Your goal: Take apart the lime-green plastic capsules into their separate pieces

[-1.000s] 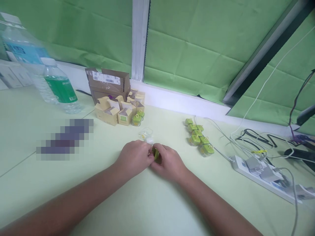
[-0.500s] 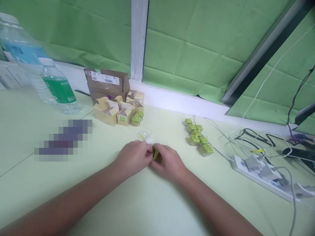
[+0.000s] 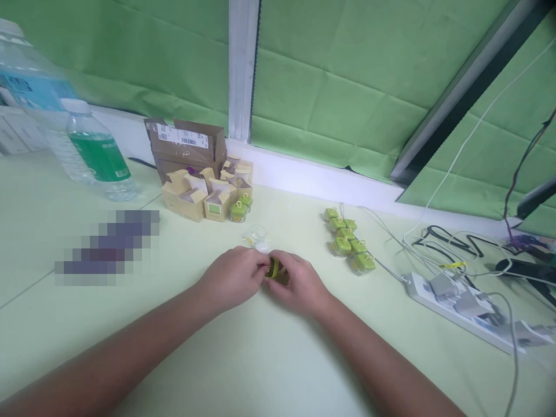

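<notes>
Fingertips of the left hand (image 3: 234, 278) pressed together at a green lid (image 3: 275, 267) that the right hand (image 3: 304, 284) clasped over the table (image 3: 252, 359); whether they pinched it was hidden. An uneven twist could have made it slip. Beyond were one white piece (image 3: 261, 247), one clear container (image 3: 255, 234), seven green-lidded jars (image 3: 341, 246) rightward, two more jars (image 3: 238, 211) beside overlapping cartons (image 3: 217, 204), and two bottles (image 3: 102, 156).

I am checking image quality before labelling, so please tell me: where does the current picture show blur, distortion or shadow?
Head view: large bottle at left edge smeared and leaning, perhaps lens distortion. Head view: mosaic patch hiding part of the table. Head view: soft shadow beside the right forearm; green piece between left hand and right hand dim, details unclear.
</notes>
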{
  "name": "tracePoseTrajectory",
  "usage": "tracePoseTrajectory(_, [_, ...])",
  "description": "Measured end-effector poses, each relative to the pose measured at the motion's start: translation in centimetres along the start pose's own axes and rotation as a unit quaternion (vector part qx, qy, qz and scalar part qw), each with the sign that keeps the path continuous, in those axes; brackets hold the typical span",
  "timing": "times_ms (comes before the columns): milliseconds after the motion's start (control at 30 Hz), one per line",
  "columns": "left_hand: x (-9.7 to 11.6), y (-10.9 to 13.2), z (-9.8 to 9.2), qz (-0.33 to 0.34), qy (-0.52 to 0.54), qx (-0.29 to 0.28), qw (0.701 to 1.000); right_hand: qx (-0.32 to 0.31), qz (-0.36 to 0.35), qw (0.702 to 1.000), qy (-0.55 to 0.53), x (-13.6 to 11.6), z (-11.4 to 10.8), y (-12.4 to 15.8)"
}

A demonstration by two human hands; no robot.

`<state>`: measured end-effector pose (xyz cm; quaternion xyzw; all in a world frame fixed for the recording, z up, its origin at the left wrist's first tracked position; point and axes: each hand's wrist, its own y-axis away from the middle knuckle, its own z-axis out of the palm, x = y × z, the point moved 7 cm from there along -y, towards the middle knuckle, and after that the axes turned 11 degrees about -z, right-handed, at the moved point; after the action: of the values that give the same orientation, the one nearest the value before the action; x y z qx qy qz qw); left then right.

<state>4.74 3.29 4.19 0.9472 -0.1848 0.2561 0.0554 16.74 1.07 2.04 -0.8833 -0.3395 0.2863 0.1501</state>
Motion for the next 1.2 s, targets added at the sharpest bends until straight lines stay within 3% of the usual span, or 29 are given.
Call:
tracePoseTrajectory(133, [-0.4, -0.3, -0.3, -0.019, 0.02, 0.011, 1.0, 0.008, 0.0, 0.999, -0.037, 0.2, -0.2, 0.0])
tracePoseTrajectory(367, [-1.6, -0.5, -2.0, -0.082, 0.072, 0.085, 0.99, 0.068, -0.022, 0.995, -0.067, 0.8, -0.7, 0.1])
tracePoseTrajectory(500, [-2.4, -1.0, -1.1, -0.104, 0.179, 0.034, 0.978, 0.078, -0.045, 0.993, -0.075, 0.4, -1.1, 0.1])
tracePoseTrajectory(700, [-3.1, -1.9, 1.4, -0.095, 0.363, -0.094, 0.922, 0.091, -0.038, 0.991, -0.089, 0.2, -1.6, 0.1])
tracePoseTrajectory(833, [-3.3, -2.2, 1.8, -0.089, 0.402, -0.096, 0.906, 0.092, -0.05, 0.992, -0.075, -0.1, -1.8, 0.0])
tracePoseTrajectory(1200, [-2.8, -1.8, 1.7, -0.073, 0.409, -0.103, 0.904, 0.107, -0.055, 0.988, -0.096, -1.3, -2.3, 0.0])
